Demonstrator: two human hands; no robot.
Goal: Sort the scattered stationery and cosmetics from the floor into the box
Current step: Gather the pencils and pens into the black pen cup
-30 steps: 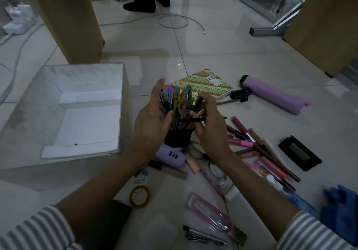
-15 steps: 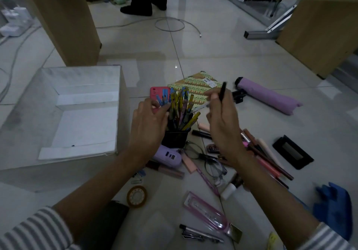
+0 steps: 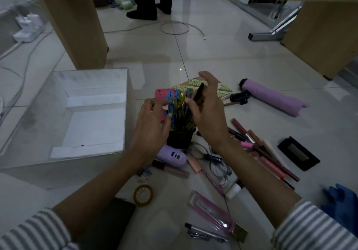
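Lying nearest, below both wrists: silver pens [image 3: 205, 232], a pink clear case [image 3: 211, 211], a tape roll [image 3: 143, 194]. Crowding the floor under the forearms: a lilac gadget [image 3: 171, 155], glasses [image 3: 208, 156], and, right of the right hand [image 3: 209, 114], a heap of lip pencils [image 3: 259, 149]. Pinching a black pen [image 3: 198, 94] between thumb and fingers above a black pen cup [image 3: 180, 140]: right hand. Resting with loose, straight fingers against the cup's upright blue and yellow pens [image 3: 174, 106]: left hand [image 3: 153, 125]. Left of that hand, an open white box [image 3: 38, 102], folded flaps showing inside. Beyond both hands, a pink phone [image 3: 160, 94], patterned notebook [image 3: 222, 90], purple umbrella [image 3: 271, 98].
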